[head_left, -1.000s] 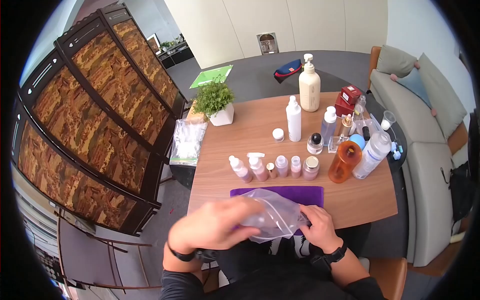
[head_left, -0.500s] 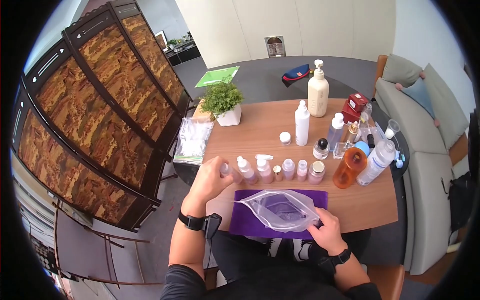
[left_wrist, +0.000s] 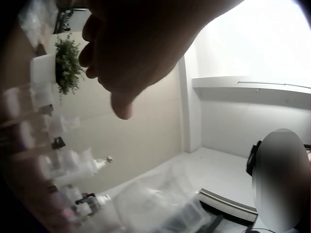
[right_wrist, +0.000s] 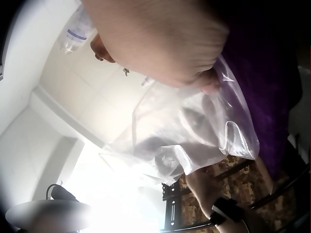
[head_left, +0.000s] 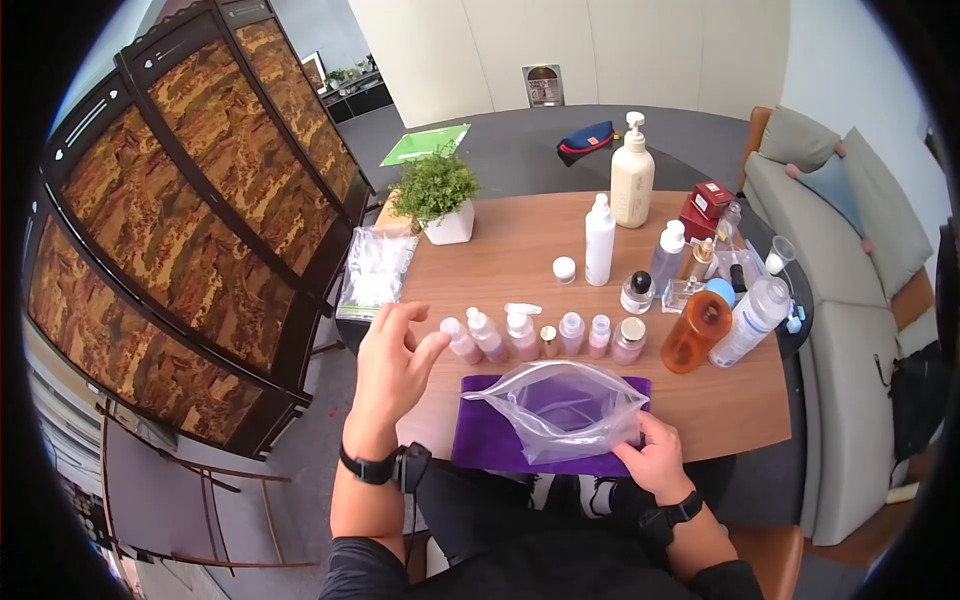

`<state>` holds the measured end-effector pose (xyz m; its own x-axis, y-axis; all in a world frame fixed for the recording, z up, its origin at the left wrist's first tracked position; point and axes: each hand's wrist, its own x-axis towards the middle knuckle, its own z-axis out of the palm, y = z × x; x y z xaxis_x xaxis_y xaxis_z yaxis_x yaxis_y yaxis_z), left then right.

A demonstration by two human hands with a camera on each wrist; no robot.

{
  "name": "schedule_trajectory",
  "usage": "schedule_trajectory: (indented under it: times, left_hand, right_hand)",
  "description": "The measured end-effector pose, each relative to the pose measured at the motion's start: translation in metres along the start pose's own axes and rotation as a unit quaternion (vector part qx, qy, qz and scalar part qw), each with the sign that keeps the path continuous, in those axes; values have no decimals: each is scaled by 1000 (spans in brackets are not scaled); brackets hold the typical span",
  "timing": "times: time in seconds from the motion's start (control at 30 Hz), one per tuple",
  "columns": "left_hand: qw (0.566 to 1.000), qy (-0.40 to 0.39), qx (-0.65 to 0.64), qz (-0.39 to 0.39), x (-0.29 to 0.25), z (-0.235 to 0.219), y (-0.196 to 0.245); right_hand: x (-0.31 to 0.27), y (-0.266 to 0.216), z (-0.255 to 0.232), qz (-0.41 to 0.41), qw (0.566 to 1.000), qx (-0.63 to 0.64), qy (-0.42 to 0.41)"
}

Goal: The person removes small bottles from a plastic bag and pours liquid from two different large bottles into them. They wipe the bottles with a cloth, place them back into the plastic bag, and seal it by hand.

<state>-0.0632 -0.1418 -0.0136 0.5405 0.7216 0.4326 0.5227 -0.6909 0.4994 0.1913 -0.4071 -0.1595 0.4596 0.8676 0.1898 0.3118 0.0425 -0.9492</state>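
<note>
My left hand (head_left: 390, 365) is raised at the table's left side, thumb and fingers parted with nothing between them. Just right of its thumb stands a small pinkish bottle (head_left: 460, 342), the leftmost of a row of small bottles and jars. In the left wrist view the same hand (left_wrist: 138, 51) appears dark against the wall. A clear zip bag (head_left: 565, 405) lies with its mouth spread wide over a purple cloth (head_left: 485, 440). At the bag's right corner, my right hand (head_left: 655, 462) pinches its edge; the right wrist view shows the crinkled plastic (right_wrist: 194, 126) below that hand.
Behind the row stand a white spray bottle (head_left: 598, 240), a cream pump bottle (head_left: 631, 185) and a white jar (head_left: 564, 270). An amber bottle (head_left: 695, 335) is at the right. A potted plant (head_left: 440, 195) and packed plastic bags (head_left: 377, 270) sit back left.
My left hand came off the bag to the row's left end, held the small pinkish bottle there, then let go and drew left. The bag's mouth now gapes; the right hand kept its grip.
</note>
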Motion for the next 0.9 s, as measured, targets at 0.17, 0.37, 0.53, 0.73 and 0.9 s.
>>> schedule_trajectory:
  times: [0.17,0.37,0.53,0.73,0.9]
  left_hand:
    - [960,-18,-181,214,-19,-4,76]
    - [981,-65,-178,50,-29,-12,67]
    - [929,-79,-347,-106,-44,-18,54]
    - [859,63,-497,-106,-83,-18,46]
    - [832,123,-525,-127,-97,-14,36]
  right_hand:
    - [0,0,-3,8,999,47,-20]
    - [-8,22,-8,32,994,95,-39]
    - [-9,27,-14,51,955,292,-10]
    - [-19,-23,0,48,868,492,-50]
    - [-17,-46,1,123,909,358,-175]
